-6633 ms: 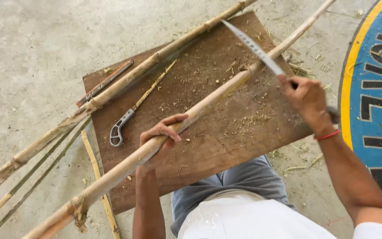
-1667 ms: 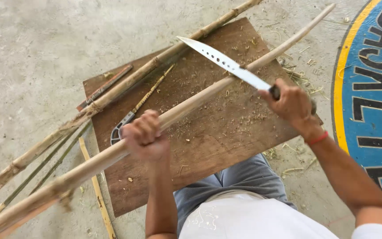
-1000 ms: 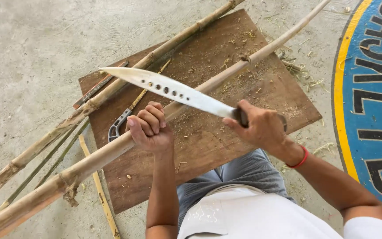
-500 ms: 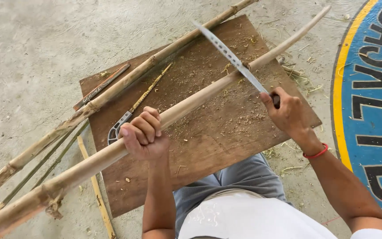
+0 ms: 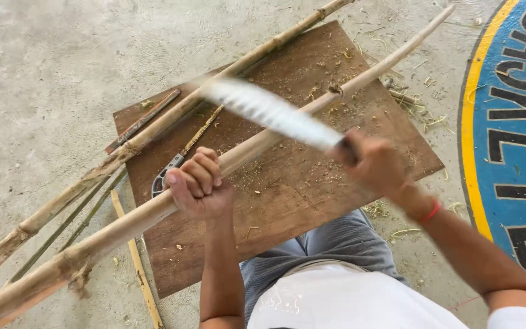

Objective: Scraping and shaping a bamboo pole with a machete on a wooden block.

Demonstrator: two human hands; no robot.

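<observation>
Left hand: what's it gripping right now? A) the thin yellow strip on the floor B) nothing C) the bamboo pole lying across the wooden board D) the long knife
C: the left hand is closed around the bamboo pole over the wooden board, while the right hand holds the blurred long knife.

A bare concrete floor (image 5: 50, 73) carries everything, with a blue painted patch edged in yellow (image 5: 518, 122) at its right side. Flat on the floor lies a brown wooden board (image 5: 312, 183), dusted with shavings and chips, and on the board rest a second bamboo pole (image 5: 153, 131), a thin dark strip (image 5: 144, 120) and a small tool with a ringed end (image 5: 171, 170). Thin split strips (image 5: 135, 262) lie on the floor just beside the board's left edge, and loose fibres (image 5: 409, 100) scatter near its right corner.
</observation>
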